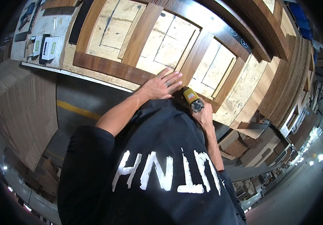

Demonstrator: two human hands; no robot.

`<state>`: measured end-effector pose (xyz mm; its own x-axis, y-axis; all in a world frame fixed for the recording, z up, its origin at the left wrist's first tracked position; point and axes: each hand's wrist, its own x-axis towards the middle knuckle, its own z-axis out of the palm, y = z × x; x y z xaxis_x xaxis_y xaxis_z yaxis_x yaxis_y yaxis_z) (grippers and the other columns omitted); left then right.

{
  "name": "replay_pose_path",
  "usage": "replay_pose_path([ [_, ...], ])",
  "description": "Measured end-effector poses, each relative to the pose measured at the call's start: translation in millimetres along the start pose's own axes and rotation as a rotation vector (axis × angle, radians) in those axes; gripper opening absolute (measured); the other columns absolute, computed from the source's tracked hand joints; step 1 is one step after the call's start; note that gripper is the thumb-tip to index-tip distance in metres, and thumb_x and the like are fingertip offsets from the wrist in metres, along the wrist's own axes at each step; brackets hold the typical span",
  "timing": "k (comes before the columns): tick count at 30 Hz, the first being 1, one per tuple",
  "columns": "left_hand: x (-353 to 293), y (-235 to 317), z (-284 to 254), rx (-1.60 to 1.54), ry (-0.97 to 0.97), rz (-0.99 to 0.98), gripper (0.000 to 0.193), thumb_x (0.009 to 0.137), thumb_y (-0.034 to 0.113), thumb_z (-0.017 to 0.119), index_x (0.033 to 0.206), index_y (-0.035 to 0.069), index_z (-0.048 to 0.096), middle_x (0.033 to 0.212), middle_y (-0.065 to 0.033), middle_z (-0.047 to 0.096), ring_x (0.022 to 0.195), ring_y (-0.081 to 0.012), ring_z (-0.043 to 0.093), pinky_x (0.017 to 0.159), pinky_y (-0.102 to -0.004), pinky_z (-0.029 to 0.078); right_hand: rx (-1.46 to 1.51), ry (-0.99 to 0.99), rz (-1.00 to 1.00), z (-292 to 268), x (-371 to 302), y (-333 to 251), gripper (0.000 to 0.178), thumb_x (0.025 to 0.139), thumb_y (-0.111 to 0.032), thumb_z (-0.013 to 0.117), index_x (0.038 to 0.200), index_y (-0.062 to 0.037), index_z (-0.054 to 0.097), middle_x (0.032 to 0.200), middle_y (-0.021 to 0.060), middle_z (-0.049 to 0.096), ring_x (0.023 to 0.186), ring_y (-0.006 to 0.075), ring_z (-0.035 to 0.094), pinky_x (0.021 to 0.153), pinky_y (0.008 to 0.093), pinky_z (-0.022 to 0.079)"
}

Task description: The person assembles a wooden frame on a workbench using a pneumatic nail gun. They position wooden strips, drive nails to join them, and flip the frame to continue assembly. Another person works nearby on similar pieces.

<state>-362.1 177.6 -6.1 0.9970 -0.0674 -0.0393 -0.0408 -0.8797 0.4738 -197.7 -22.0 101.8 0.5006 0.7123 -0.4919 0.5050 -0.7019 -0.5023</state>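
A brown wooden frame point(133, 48) with several openings lies flat on the workbench in front of me. My left hand point(160, 86) presses on its near rail, fingers spread over the joint with an upright piece. Just to the right, my right hand point(205, 112) is wrapped round a yellow and black nail gun point(190, 96). The tool's nose points at the near rail and is hidden, so contact cannot be made out. Thin light wooden strips point(223, 78) lie along the sides of the openings.
Small white boxes point(49, 48) sit at the bench's left end. Dark wooden mouldings point(257, 26) lie beyond the frame, and stacked brown boards point(281, 82) stand at right. A large stack of panels point(23, 112) stands at left, beside a floor with a yellow line point(77, 109).
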Motion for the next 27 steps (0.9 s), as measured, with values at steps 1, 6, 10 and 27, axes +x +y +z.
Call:
replay_pose_path([
  [1,0,0,0,-0.001,0.004,0.001,0.082,0.089,0.052,0.069,0.156,0.015,0.04,0.169,-0.0114,0.024,0.157,-0.0261,0.02,0.129,-0.0501,0.01,-0.011,-0.003,-0.002,-2,0,-3,0.03,0.08,-0.017,0.073,0.107,-0.0037,0.068,0.081,0.0251,0.069,0.082,0.0457,0.067,0.074,0.0505,0.053],
  [6,-1,1,-2,0.002,0.015,0.006,0.082,0.089,0.052,0.069,0.156,0.015,0.04,0.169,-0.0114,0.023,0.157,-0.0262,0.019,0.129,-0.05,0.01,-0.003,-0.019,-0.011,0,1,0,0.03,0.08,-0.016,0.073,0.106,-0.0031,0.067,0.08,0.0249,0.069,0.08,0.0452,0.068,0.073,0.0505,0.054],
  [10,-1,0,0,0.002,0.011,0.003,0.082,0.09,0.053,0.068,0.157,0.015,0.039,0.17,-0.0108,0.022,0.157,-0.026,0.019,0.129,-0.0501,0.01,0.001,-0.025,-0.02,1,3,4,0.028,0.08,-0.016,0.073,0.104,-0.0033,0.067,0.079,0.0248,0.069,0.079,0.0452,0.068,0.073,0.0509,0.053],
  [27,-3,0,0,0.105,0.054,-0.011,0.082,0.093,0.046,0.062,0.153,-0.006,0.038,0.165,-0.0187,0.03,0.155,-0.0306,0.025,0.128,-0.0511,0.012,-0.023,-0.082,0.003,11,13,-7,0.044,0.075,-0.016,0.076,0.115,0.0023,0.069,0.088,0.0268,0.071,0.086,0.0436,0.07,0.08,0.0477,0.055],
])
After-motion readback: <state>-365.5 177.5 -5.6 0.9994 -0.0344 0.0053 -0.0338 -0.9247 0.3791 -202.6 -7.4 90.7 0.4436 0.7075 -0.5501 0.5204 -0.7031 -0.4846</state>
